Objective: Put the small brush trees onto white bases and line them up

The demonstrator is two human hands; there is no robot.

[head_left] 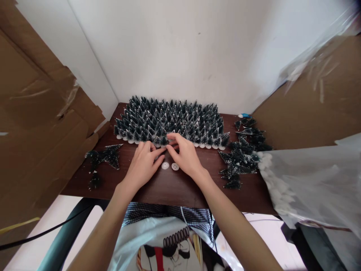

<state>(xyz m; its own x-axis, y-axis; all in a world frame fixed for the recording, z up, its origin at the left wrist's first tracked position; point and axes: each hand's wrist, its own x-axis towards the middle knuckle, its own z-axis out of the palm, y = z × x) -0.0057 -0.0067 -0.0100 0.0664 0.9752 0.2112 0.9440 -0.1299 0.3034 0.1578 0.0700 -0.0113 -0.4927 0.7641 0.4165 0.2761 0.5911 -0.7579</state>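
Between my two hands, at the front of a dense block of miniature snowy Christmas trees, stands one small Christmas tree. My right hand has its thumb and fingertips around the right side of this tree. From the left, my left hand reaches toward its base, index finger and thumb apart, with nothing visible between them. Just below my fingertips, two round white bases lie on the table: the left base and the right base.
Loose miniature trees lie in a left pile and a larger right pile on the dark brown table. A clear plastic bag with white round pieces hangs over the right edge. Cardboard stands at left, a white wall behind.
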